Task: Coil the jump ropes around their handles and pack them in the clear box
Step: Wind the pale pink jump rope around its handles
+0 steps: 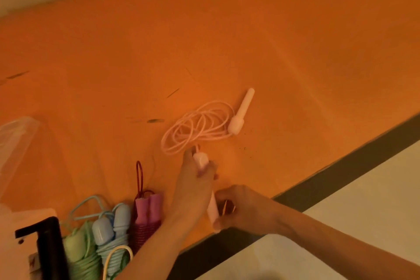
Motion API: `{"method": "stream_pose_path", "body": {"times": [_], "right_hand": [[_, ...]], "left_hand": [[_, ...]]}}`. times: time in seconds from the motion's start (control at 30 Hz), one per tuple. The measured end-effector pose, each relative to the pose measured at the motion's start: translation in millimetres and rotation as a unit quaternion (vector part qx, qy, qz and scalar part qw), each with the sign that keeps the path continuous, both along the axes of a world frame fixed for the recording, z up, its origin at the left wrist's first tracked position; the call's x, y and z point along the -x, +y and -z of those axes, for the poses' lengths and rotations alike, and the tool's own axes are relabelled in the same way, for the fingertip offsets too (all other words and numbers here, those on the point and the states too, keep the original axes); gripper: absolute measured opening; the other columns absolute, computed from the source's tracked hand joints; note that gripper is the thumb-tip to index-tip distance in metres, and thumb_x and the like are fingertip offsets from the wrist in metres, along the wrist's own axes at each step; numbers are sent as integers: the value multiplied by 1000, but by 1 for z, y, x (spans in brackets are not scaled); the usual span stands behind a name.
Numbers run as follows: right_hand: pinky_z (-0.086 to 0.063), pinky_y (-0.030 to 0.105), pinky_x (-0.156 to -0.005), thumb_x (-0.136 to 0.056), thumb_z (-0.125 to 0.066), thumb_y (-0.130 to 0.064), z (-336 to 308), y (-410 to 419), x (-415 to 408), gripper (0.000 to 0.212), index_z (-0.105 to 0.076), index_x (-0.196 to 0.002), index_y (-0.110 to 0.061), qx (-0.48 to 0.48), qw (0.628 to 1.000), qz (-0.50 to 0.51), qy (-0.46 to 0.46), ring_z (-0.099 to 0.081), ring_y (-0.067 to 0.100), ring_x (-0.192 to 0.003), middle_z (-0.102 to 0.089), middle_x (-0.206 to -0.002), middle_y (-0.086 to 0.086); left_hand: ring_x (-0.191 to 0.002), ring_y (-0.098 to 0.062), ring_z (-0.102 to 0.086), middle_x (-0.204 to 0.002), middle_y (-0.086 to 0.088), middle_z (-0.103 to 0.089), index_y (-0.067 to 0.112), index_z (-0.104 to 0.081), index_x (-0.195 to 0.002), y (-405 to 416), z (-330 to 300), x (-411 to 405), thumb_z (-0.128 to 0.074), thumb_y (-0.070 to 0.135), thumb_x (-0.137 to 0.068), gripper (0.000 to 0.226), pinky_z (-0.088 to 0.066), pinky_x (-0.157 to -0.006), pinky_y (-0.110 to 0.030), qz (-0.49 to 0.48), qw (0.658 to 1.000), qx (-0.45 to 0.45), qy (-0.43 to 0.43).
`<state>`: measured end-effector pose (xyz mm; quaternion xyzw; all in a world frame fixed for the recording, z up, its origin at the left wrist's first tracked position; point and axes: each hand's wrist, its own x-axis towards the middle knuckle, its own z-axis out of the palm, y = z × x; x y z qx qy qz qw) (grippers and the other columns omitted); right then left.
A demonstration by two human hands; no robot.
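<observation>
Two bare hands meet near the front edge of an orange table, both wrapped around one pale pink jump-rope handle. The left hand grips the handle's upper part, fingers curled over it just below the rounded cap, where the cord comes out. The right hand closes around the handle's lower end, near the table's dark edge strip.

From the held handle, the pale pink cord runs up into a loose, untidy pile of loops lying flat on the table just beyond the left hand. The rope's second pink handle lies on the table at the far right side of that pile, tilted, its thick cap touching the loops.

To the left of the hands, at the near edge, three ropes sit side by side, already wound. A maroon rope has its two handles together, cord coiled around their lower part and one loop sticking up. Beside it lies a light blue rope, then a green rope, partly hidden by a black object in the bottom left corner. A cream-coloured cord loop shows in front of the blue one.

The clear box stands at the far left edge, only partly in view and well apart from the hands; its contents cannot be made out.
</observation>
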<state>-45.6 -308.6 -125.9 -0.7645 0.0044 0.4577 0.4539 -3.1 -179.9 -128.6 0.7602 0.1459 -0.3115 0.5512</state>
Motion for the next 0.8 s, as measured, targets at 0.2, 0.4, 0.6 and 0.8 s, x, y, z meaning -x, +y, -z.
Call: {"method": "stream_pose_path", "body": {"times": [0.2, 0.4, 0.6, 0.8], "right_hand": [[-46, 30, -71, -87, -58, -20, -6, -24, -35, 20, -63, -105, -19, 281, 923, -80, -251, -59, 19, -95, -62, -107, 1], [-35, 34, -97, -84, -64, -28, 28, -46, -57, 58, -42, -136, -23, 389, 862, -170, -277, -40, 23, -124, -37, -140, 2], [-46, 31, -76, -88, -59, -45, 32, -31, -16, 35, -56, -119, -28, 333, 899, 29, -283, -58, 17, -93, -58, -109, -3], [-60, 35, -69, -89, -63, -23, -28, 1, 23, 25, -61, -114, -23, -107, 908, 393, 96, -71, 27, -78, -74, -88, 11]], "left_hand": [[-52, -13, -54, -74, -8, -65, 33, -56, -110, 23, -1, 32, -56, 12, -93, 27, -46, -56, -31, 0, 999, 38, 28], [-51, -11, -51, -76, -10, -63, 37, -56, -115, 34, -4, 32, -62, 8, -89, 40, -45, -51, -24, -8, 999, 35, 41], [-45, -4, -44, -68, 3, -59, 39, -54, -113, 42, -5, 38, -65, 18, -86, 36, -36, -47, -22, -5, 1000, 0, 6], [-60, -10, -53, -85, -6, -60, 29, -52, -104, 46, -16, 49, -64, 28, -87, 21, -46, -55, -33, -3, 1000, 11, -15]]}}
